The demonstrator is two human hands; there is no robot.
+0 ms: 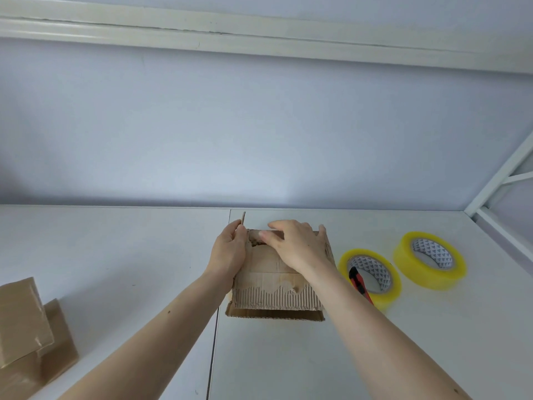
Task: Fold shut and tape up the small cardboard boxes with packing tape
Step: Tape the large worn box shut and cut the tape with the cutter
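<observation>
A small worn cardboard box (274, 287) sits on the white table (115, 255) in the middle of the view, its near flap torn so the corrugation shows. My left hand (227, 252) holds the box's left side flap, which stands upright past my fingertips. My right hand (297, 246) lies flat on top of the box, fingers spread and pressing a top flap down. Two rolls of yellow packing tape lie to the right, a near roll (370, 277) and a farther roll (431, 259). A red and black cutter (359, 284) rests in the near roll.
Two taped brown boxes (28, 336) are stacked at the table's front left. A seam (215, 327) splits the tabletop down the middle. A pale wall rises right behind the table, and a white metal frame (496, 183) stands at the right edge.
</observation>
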